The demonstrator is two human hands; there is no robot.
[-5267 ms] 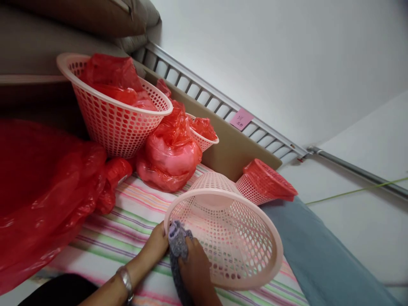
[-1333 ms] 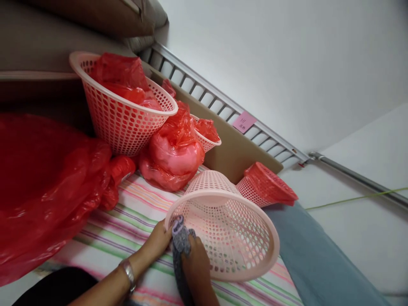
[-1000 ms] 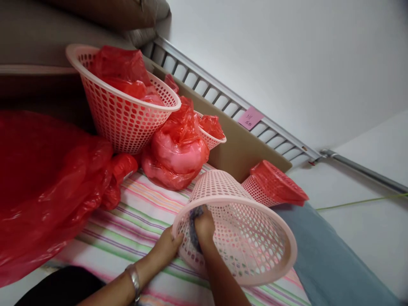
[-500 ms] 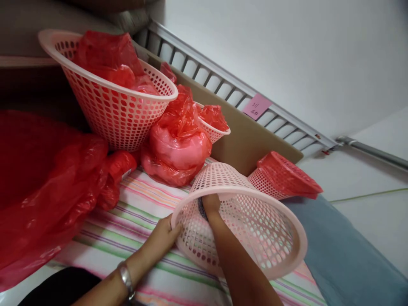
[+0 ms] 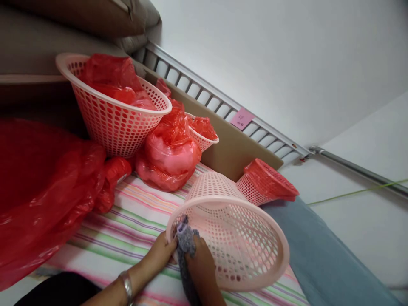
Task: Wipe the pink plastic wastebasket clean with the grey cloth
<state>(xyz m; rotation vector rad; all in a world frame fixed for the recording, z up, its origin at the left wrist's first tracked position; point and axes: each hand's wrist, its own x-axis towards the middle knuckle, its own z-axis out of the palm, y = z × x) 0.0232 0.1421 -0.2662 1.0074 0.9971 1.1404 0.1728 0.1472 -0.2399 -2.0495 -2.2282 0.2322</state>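
Note:
A pale pink perforated plastic basket (image 5: 219,187) lies tipped on its side on the striped sheet, its wide mouth facing me. My left hand (image 5: 162,250), below a silver bracelet, grips the left part of its rim. At the mouth of the basket my right hand (image 5: 200,255) is closed around a grey cloth (image 5: 185,242), which bunches up near the left rim and hangs down past the wrist.
Another pink basket (image 5: 111,123) lined with a red bag stands at the upper left. Beside it sit a knotted red plastic bag (image 5: 172,157), a small basket (image 5: 204,142) and a red-covered basket (image 5: 264,182). A large red bag (image 5: 47,204) fills the left. Behind runs a radiator (image 5: 204,93).
My right hand has drawn back from deep inside the basket to its mouth, bringing the grey cloth into fuller view. My left hand stays on the rim. The view has shifted slightly.

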